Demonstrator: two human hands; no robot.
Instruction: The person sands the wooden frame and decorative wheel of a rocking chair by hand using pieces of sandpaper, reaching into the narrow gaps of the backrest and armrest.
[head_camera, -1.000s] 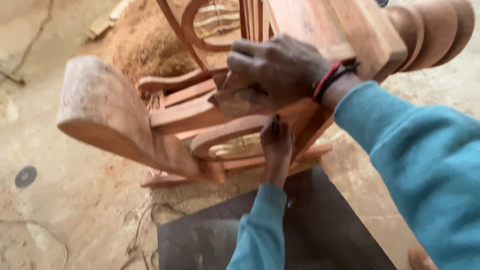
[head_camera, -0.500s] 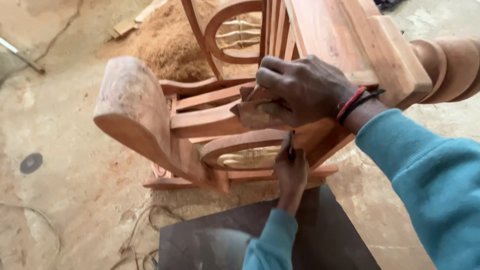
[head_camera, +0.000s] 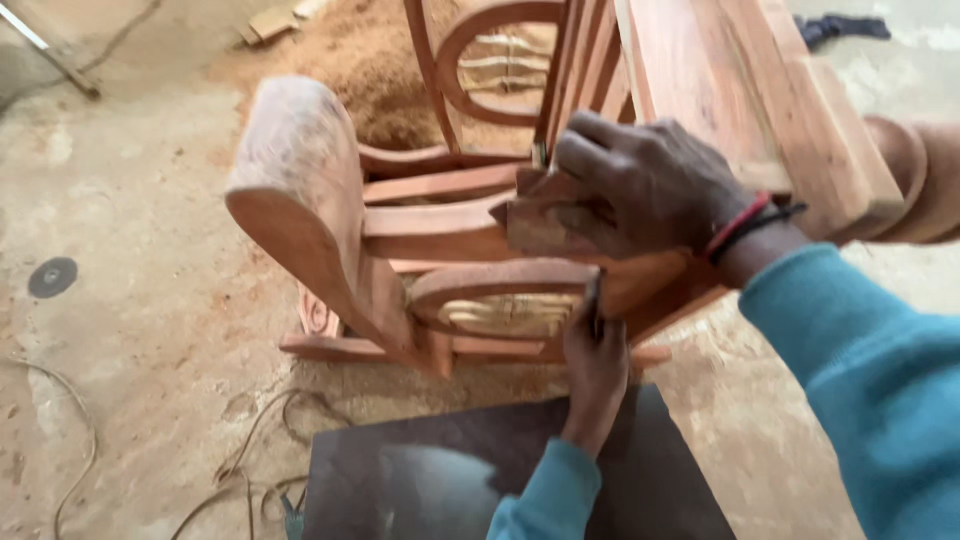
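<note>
A reddish wooden chair frame (head_camera: 330, 240) lies on its side on the dusty floor, with a broad curved armrest at the left and carved oval panels. My right hand (head_camera: 650, 185) presses a folded piece of brown sandpaper (head_camera: 535, 220) flat against a horizontal rail of the chair. A red and black band circles that wrist. My left hand (head_camera: 595, 365) reaches up from below and grips the lower curved rail beside the carved oval. Both sleeves are teal.
A pile of sawdust (head_camera: 370, 60) lies behind the chair. A dark flat board (head_camera: 430, 480) sits near my body. Thin cords (head_camera: 250, 440) trail over the concrete floor, and a small round dark disc (head_camera: 52, 277) lies at left.
The view has shifted so the chair sits further right and closer. My right hand with the sandpaper has slid along the rail; my left hand keeps its grip below.
</note>
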